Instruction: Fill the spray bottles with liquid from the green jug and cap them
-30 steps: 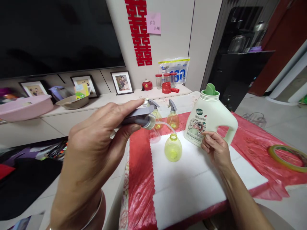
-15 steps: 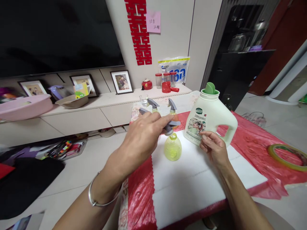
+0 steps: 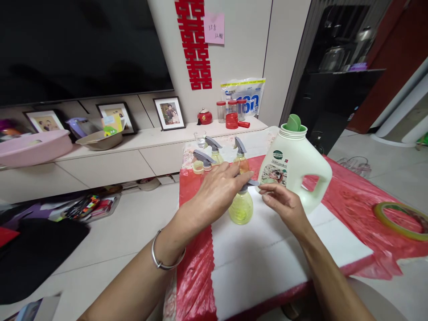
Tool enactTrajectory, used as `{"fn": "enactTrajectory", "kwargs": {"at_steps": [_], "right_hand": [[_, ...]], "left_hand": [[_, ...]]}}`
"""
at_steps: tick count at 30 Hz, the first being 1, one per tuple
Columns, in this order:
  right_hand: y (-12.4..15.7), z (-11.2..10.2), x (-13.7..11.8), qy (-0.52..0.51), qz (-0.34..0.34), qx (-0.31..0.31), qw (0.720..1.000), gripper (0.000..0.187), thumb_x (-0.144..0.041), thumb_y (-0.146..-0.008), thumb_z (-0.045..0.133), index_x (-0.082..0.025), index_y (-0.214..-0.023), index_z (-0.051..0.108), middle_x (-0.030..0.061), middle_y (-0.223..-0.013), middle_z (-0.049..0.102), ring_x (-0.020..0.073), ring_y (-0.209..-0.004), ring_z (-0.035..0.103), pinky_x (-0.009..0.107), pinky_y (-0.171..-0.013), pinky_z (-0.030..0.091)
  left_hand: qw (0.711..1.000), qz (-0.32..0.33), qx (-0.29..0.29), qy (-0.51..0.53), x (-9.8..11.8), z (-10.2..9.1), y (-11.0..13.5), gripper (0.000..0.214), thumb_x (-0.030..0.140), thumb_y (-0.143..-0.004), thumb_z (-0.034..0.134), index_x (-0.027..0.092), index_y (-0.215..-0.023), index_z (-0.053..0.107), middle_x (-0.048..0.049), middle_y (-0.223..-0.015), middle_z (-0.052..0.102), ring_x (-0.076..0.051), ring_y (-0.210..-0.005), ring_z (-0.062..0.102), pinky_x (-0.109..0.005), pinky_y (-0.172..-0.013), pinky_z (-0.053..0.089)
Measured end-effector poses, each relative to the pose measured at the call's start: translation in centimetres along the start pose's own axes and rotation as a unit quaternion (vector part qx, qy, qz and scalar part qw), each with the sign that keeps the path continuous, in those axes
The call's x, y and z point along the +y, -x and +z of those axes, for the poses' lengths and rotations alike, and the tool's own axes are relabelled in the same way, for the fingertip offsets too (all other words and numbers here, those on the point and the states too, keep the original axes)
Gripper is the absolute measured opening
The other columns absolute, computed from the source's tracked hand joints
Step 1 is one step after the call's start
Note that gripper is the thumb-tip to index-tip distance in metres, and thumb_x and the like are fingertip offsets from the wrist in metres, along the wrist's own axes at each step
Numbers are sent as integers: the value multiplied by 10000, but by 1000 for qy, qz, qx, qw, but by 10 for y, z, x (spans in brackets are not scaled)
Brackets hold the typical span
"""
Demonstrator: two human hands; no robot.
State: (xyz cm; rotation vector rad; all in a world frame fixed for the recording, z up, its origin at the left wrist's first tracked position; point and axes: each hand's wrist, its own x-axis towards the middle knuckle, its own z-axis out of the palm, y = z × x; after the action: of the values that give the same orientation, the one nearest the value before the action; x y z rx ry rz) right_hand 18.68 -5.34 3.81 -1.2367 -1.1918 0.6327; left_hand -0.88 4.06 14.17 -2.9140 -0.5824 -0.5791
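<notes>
Pale green, a jug (image 3: 294,156) stands right of the yellow bottle (image 3: 242,208) on the table (image 3: 267,272); spray bottles (image 3: 241,158) crowd behind. The left hand (image 3: 217,187) grips a grey spray head (image 3: 253,183) at its mouth; the right hand (image 3: 286,208), loosely half-open, is just beside.

From head height, one camera looks forward and down over the nearby table (image 3: 264,267) toward the wall (image 3: 244,40)
</notes>
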Motion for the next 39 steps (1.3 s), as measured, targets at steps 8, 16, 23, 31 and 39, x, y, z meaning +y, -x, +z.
{"fn": "enactTrajectory", "kwargs": {"at_steps": [8,16,23,31,39], "right_hand": [[-10,38,-12,26,-42,-73,996,340,-451,-919,630,-220,-1161,682,43,-1169,660,221,-1123,590,365,-1009,440],[-13,49,-9,7,-22,-43,999,288,-433,-935,612,-201,-1087,690,27,-1039,688,195,-983,616,323,-885,453],[-11,51,-11,23,-46,-26,998,236,-370,-955,589,-223,-1109,692,9,-1064,665,167,-998,610,293,-885,448],[-10,56,-12,70,-111,-4,991,190,-315,-969,570,-207,-1081,680,18,-1058,628,140,-984,580,268,-867,446],[-6,57,-18,120,-153,23,981,161,-283,-944,592,-201,-1059,669,34,-1051,593,155,-1002,566,284,-871,454]], "left_hand": [[997,9,60,39,-9,21,12,299,178,-1005,483,244,-1279,583,-46,-972,662,-206,-929,548,-357,-859,444],[936,-94,317,122,4,35,24,457,156,-905,631,246,-1338,514,-122,-1316,539,-295,-1294,477,-489,-1062,415],[752,-296,404,429,48,95,55,111,219,-928,594,218,-1038,581,-47,-1052,579,-192,-1041,600,-374,-978,489],[763,-299,294,492,51,116,40,317,346,-983,543,242,-1282,566,-79,-1301,617,-233,-1262,555,-405,-1111,404],[740,-290,296,530,50,123,39,313,386,-982,548,245,-1258,590,-70,-1262,642,-224,-1219,578,-358,-1065,436]]}}
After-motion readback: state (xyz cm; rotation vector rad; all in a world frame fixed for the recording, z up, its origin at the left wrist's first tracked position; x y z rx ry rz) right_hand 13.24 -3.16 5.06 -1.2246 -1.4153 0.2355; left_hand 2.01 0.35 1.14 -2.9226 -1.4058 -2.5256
